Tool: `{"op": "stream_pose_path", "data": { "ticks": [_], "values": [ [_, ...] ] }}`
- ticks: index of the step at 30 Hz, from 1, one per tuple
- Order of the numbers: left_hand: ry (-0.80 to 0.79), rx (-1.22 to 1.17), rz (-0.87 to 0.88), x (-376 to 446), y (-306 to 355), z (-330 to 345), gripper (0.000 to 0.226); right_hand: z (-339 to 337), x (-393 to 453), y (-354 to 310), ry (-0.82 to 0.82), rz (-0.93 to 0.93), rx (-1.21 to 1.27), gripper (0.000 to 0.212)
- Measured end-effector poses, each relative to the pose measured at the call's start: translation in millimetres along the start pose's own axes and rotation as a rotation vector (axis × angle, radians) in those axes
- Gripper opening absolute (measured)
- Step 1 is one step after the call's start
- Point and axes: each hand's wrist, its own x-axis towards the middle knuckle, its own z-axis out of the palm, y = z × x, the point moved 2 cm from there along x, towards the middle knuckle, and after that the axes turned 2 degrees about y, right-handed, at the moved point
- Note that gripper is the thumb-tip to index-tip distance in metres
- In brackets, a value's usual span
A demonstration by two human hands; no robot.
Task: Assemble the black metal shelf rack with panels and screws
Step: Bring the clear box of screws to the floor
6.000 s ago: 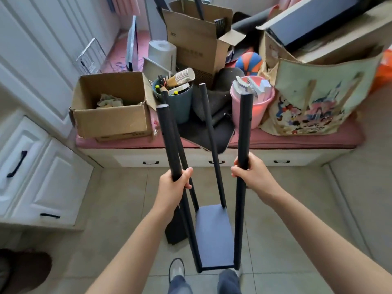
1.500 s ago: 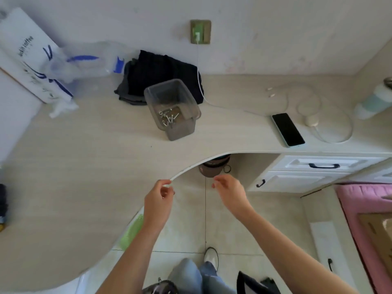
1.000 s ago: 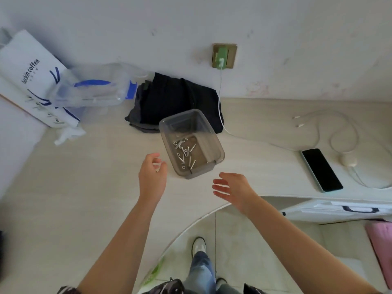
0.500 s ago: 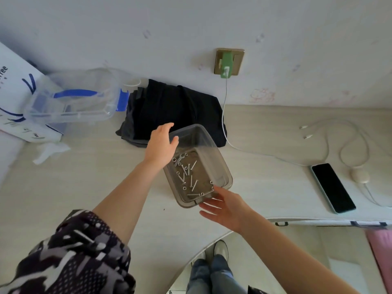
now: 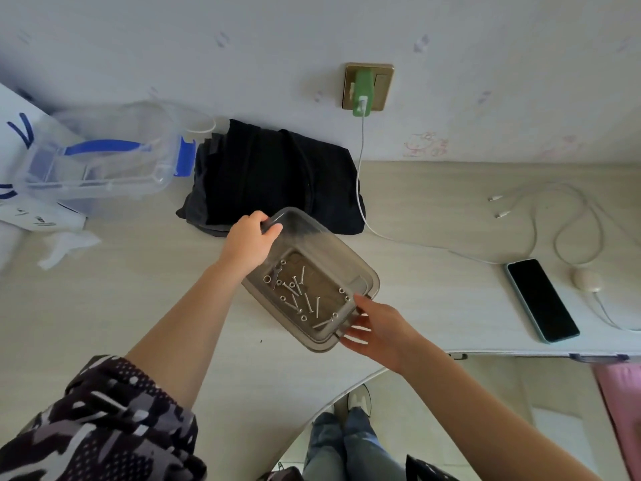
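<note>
Near the desk edge (image 5: 347, 387), screw tub (image 5: 333, 251) between both hands.

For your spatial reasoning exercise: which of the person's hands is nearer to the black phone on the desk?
The right hand. It touches the near right corner of the screw container, on the side toward the phone. The left hand grips the container's far corner, farther away.

bare desk (image 5: 114, 307) left of tub (image 5: 350, 262), black cloth (image 5: 274, 175) just behind, phone (image 5: 543, 300) right
</note>
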Motion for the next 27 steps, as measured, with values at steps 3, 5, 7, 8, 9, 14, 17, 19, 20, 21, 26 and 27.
{"op": "stream_pose_path", "data": {
  "ticks": [3, 5, 7, 8, 9, 14, 17, 19, 20, 21, 26, 27],
  "values": [
    [0.012, -0.046, -0.052, -11, -14, 1, 0.028, -1, 0, -3, 0.035, -0.024, 0.025, 0.027],
    [0.037, -0.110, -0.069, -19, -21, 2, 0.025, -1, -1, -3, 0.055, -0.054, 0.030, 0.026],
    [0.058, -0.187, -0.099, -26, -27, 2, 0.023, -2, -1, -3, 0.083, -0.104, 0.036, 0.025],
    [0.069, -0.225, -0.114, -30, -29, 2, 0.022, -2, -2, -3, 0.097, -0.129, 0.041, 0.024],
    [0.079, -0.259, -0.119, -34, -30, 2, 0.021, -3, -3, -2, 0.110, -0.153, 0.046, 0.023],
    [0.117, -0.417, -0.080, -53, -29, 4, 0.017, -13, -11, 3, 0.190, -0.248, 0.059, 0.016],
    [0.137, -0.528, -0.085, -67, -23, 8, 0.013, -25, -17, 6, 0.222, -0.303, 0.067, 0.017],
    [0.142, -0.569, -0.086, -76, -17, 12, 0.012, -34, -21, 10, 0.251, -0.335, 0.069, 0.015],
    [0.139, -0.589, -0.084, -81, -14, 15, 0.011, -40, -25, 11, 0.265, -0.348, 0.075, 0.015],
    [0.134, -0.614, -0.085, -86, -10, 18, 0.010, -45, -28, 13, 0.274, -0.359, 0.087, 0.015],
    [0.110, -0.709, -0.114, -118, 10, 40, 0.009, -81, -49, 25, 0.308, -0.399, 0.163, 0.020],
    [0.105, -0.720, -0.117, -126, 13, 45, 0.009, -89, -54, 28, 0.312, -0.411, 0.177, 0.019]
  ]
}}
